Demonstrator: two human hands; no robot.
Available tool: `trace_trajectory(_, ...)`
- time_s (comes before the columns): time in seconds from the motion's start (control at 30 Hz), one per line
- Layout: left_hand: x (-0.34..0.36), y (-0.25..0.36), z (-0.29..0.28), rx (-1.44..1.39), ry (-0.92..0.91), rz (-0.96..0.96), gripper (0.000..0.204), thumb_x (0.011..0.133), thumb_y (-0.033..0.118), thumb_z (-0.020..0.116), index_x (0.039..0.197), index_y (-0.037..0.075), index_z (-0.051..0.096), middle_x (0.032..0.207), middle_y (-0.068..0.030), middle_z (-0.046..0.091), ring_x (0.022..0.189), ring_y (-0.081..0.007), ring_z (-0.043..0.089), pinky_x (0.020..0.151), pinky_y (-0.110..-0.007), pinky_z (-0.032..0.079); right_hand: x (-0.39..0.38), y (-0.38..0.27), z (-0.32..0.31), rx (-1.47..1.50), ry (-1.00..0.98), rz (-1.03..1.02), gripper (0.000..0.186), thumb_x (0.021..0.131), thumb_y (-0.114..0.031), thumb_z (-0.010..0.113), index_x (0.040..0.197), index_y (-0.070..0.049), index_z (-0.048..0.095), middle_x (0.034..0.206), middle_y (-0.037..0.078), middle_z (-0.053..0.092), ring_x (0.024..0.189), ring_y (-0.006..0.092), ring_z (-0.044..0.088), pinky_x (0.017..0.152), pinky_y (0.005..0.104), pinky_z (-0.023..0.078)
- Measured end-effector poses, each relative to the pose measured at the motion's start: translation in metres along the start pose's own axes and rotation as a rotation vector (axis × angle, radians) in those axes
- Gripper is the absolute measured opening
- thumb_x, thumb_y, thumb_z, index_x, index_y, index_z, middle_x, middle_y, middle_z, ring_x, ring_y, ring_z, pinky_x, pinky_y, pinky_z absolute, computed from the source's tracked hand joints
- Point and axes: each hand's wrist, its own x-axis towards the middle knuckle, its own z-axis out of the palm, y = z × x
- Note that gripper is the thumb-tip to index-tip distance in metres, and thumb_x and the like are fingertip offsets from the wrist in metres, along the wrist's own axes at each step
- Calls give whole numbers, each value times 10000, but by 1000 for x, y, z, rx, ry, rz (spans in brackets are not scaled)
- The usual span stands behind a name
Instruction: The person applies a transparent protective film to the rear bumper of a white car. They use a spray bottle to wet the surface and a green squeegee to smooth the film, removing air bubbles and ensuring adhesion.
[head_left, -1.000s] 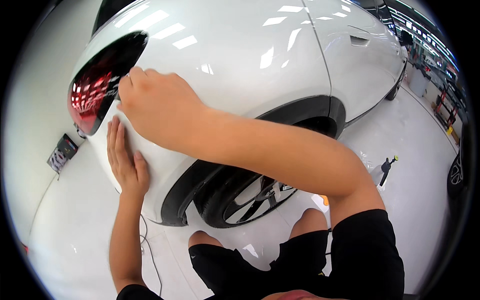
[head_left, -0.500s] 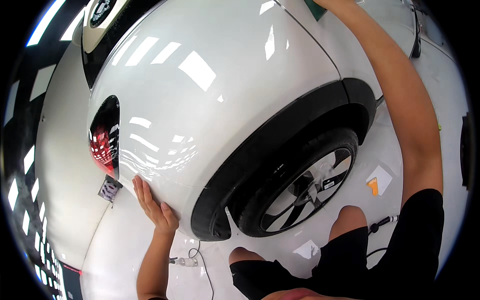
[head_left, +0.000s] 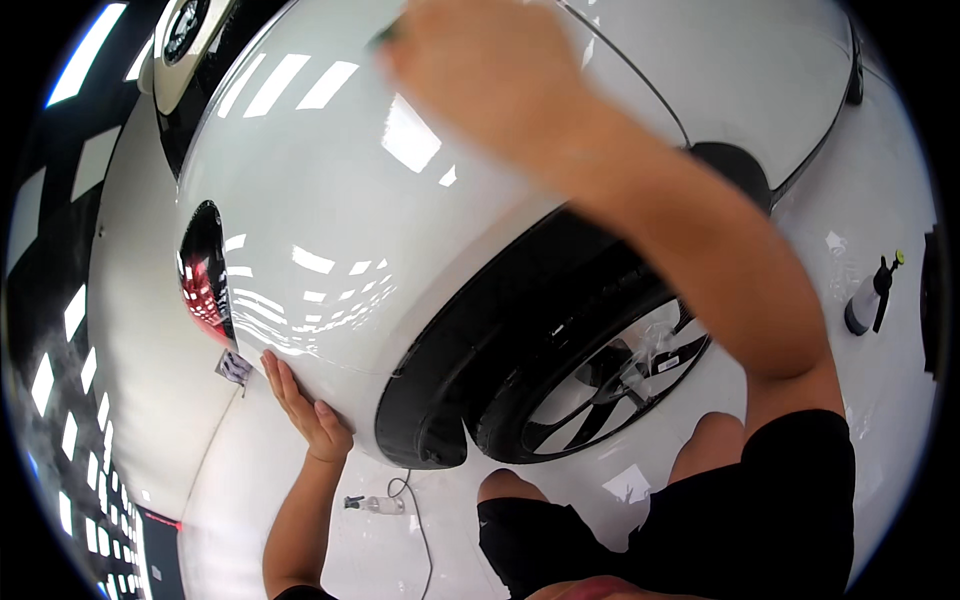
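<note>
In front of me is the glossy white rear side panel (head_left: 320, 200) of a car, its surface full of light reflections. My left hand (head_left: 308, 412) lies against the bumper corner under the red tail light (head_left: 203, 280), fingers stretched out. Over the upper panel my right hand (head_left: 490, 75) is closed, smeared by motion. From its fingers pokes a bit of a green squeegee (head_left: 385, 38), mostly hidden and blurred. My right forearm crosses above the black wheel-arch trim (head_left: 430, 385) and covers part of the wheel (head_left: 590, 390).
A clear spray bottle (head_left: 380, 505) lies on the pale floor beside a dark cable (head_left: 425, 540). At the far right stands a pump sprayer (head_left: 862, 305). A white scrap (head_left: 627, 484) lies by my knees, below the wheel.
My right hand has swept left across the panel with the green squeegee, from near the top right. My left hand stays on the bumper corner. The view has shifted slightly.
</note>
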Motion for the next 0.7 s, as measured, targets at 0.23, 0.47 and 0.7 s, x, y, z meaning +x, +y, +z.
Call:
trace_trajectory(0.23, -10, -8, 6, 19, -1, -19, 700, 1046, 376, 312, 1563, -88, 226, 1633, -333, 182, 1527, -489, 180, 1234, -578, 161, 3, 111, -49, 141, 171, 363, 414, 1006, -324, 599, 806, 37, 633, 710, 162, 634, 671, 261, 647, 653, 388, 498)
trace_trajectory(0.47, -22, -17, 7, -23, 24, -44, 754, 1027, 441, 312, 1558, -87, 228, 1632, -330, 178, 1525, -488, 177, 1227, -569, 183, -1, 127, -23, 103, 341, 161, 397, 1028, -269, 579, 752, 14, 539, 616, 94, 527, 578, 194, 514, 572, 379, 401)
trace_trajectory(0.7, 0, 0, -7, 116, 20, -63, 620, 1003, 323, 423, 1470, -78, 350, 1550, -300, 318, 1444, -445, 318, 1185, -535, 262, 1, 128, -21, 215, 321, 182, 335, 1010, -222, 599, 803, 41, 606, 668, 162, 608, 608, 248, 579, 604, 404, 449)
